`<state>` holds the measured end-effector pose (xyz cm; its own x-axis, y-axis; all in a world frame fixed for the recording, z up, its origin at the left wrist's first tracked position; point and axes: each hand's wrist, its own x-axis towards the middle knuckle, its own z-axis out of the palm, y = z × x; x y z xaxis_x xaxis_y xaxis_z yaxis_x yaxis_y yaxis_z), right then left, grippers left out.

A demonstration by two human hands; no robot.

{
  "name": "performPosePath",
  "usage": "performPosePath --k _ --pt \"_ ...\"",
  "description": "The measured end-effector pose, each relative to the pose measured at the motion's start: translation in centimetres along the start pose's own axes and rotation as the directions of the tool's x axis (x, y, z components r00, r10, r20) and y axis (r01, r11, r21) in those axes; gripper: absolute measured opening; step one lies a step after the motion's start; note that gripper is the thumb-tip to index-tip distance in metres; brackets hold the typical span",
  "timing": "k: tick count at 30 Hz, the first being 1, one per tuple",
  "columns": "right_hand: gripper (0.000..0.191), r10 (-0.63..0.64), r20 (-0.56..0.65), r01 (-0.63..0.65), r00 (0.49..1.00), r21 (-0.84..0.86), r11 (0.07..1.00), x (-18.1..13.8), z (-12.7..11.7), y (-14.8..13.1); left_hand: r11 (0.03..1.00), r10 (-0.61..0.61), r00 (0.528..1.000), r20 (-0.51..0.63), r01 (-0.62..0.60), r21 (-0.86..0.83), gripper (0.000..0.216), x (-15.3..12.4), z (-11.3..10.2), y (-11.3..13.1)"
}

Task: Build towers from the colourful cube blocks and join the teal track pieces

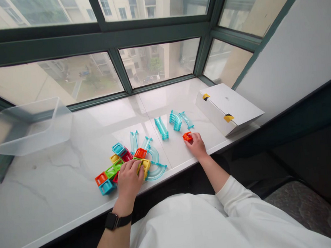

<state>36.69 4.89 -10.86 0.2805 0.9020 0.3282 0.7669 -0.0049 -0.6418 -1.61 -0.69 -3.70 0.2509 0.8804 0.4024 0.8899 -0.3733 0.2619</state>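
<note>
My left hand [129,179] rests with curled fingers on a cluster of coloured toy blocks [113,167] on the white marble windowsill [51,180]; it grips a yellow block [146,165] at the cluster's right side. My right hand [196,144] lies further right and pinches a small orange block [187,136]. A curved clear-blue track piece [155,164] lies against the cluster. More clear-blue track pieces [174,121] lie behind, between the two hands.
A clear plastic tub [29,126] stands at the back left by the window. A white cardboard box [228,107] with yellow tape sits at the right end of the sill. Window frames run along the back.
</note>
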Motion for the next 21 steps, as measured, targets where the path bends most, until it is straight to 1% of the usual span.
performPosePath --k 9,17,21 --pt "0.032 -0.053 0.003 0.053 0.999 -0.092 0.994 -0.25 0.32 0.47 1.000 -0.018 1.000 -0.001 0.018 -0.011 0.024 0.18 -0.17 0.39" --pt "0.034 -0.056 -0.007 0.055 0.998 -0.099 0.994 -0.34 0.60 0.53 1.000 -0.015 1.000 -0.018 0.015 -0.007 0.023 0.10 0.17 0.26" --pt "0.039 -0.087 -0.061 0.080 0.994 -0.101 0.992 -0.66 0.29 0.09 1.000 -0.017 1.000 -0.018 0.017 -0.003 0.022 0.12 0.14 0.30"
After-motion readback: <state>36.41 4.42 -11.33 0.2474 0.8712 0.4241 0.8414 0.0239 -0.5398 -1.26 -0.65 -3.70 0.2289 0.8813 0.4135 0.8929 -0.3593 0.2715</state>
